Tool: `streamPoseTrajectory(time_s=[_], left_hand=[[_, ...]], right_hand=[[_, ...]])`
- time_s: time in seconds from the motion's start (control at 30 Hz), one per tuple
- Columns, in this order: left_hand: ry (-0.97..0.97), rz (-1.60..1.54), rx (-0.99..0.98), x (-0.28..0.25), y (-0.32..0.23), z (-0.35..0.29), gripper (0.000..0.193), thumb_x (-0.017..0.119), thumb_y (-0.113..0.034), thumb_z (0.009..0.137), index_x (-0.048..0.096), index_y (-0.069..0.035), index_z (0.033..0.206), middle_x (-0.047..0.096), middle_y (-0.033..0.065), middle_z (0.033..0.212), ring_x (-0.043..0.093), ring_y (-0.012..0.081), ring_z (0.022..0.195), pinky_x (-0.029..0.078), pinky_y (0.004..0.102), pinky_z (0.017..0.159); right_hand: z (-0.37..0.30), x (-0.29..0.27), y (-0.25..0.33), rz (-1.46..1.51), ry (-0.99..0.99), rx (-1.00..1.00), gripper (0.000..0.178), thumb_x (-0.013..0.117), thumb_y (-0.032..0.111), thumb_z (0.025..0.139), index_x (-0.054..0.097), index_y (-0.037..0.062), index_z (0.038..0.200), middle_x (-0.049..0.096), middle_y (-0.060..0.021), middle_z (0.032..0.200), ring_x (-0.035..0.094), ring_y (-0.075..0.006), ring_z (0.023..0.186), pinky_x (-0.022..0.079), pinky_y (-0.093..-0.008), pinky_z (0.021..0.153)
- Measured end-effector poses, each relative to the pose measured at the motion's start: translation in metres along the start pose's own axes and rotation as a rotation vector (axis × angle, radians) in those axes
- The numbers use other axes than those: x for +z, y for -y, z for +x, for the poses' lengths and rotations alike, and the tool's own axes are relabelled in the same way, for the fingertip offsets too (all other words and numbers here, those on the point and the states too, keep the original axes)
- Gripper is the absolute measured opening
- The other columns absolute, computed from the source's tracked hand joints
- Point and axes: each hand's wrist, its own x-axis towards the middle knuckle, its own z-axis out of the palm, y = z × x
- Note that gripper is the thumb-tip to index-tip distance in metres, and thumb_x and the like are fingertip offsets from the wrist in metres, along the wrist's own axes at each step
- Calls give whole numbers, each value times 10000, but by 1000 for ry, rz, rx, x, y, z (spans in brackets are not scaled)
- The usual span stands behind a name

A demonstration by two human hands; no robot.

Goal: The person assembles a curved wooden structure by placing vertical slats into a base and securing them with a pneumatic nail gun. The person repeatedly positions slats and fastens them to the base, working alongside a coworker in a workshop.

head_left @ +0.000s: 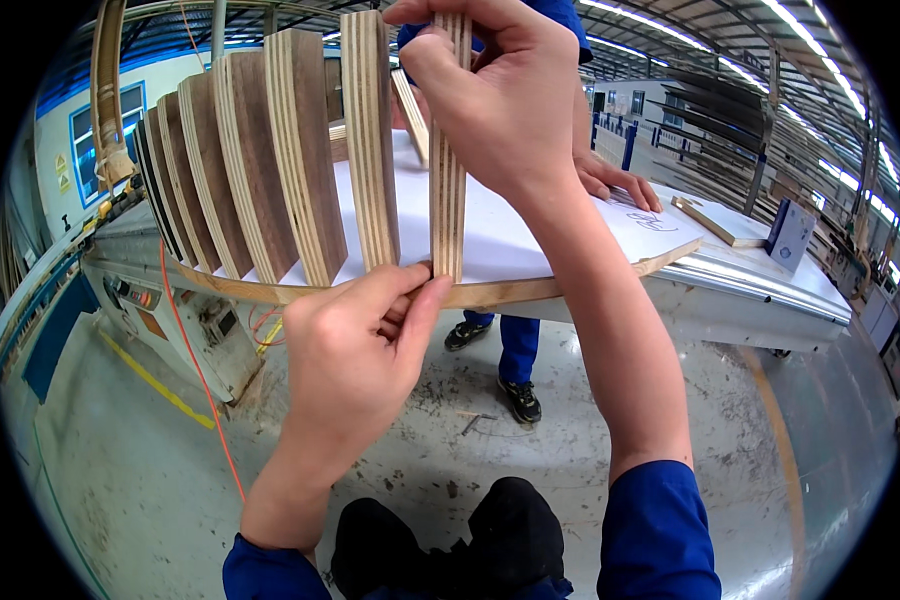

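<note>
The right hand (505,110) is clamped on the upper part of a slat (450,215), which stands upright at the near edge of a white-topped board (515,262). Thumb and fingers wrap its top from the right. The left hand (355,325) is at the slat's foot, thumb and fingertips drawn close together at the board's near edge; whether they grip the wood or only press on it, I cannot tell.

To the left of the held slat, a row of slats (305,160) follows the curve of the board, with gaps between, each showing a striped ply edge and some a dark brown face. The nearest of the row stands just beside the held slat, apart from it. Farther back, a pale strip (410,118) leans at a tilt.

The board lies on a long surface (815,292). On the far side, a co-worker's hand (620,185) rests flat on the board, right of the held slat. At the far right are a small panel (720,222) and a blue and white box (790,235). An orange hose (205,370) hangs at the left, down toward the floor (490,450).
</note>
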Motion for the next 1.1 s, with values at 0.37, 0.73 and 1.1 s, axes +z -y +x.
streamPoseTrajectory(time_s=[0.37, 0.73, 1.1], left_hand=[[-5, -17, 1, -1, 4, 0, 83, 767, 12, 838, 711, 69, 862, 662, 129, 620, 650, 149, 519, 477, 251, 474], [34, 9, 35, -4, 6, 1, 70, 734, 24, 868, 727, 87, 899, 679, 92, 628, 630, 104, 491, 477, 211, 443], [63, -6, 21, -6, 9, 2, 69, 726, 23, 874, 728, 89, 894, 682, 102, 633, 642, 109, 510, 485, 217, 438]], right_hand=[[-3, 7, 3, -99, -68, -26, 138, 630, -21, 837, 682, -38, 964, 567, 61, 656, 493, 13, 563, 373, -177, 506], [-4, 11, 6, -97, -105, 3, 147, 621, -21, 838, 681, -39, 972, 574, 45, 661, 508, 1, 543, 383, -179, 492], [-5, 10, -1, -59, -121, 38, 216, 626, -20, 850, 652, -47, 1062, 583, 42, 723, 521, 6, 595, 402, -165, 525]])
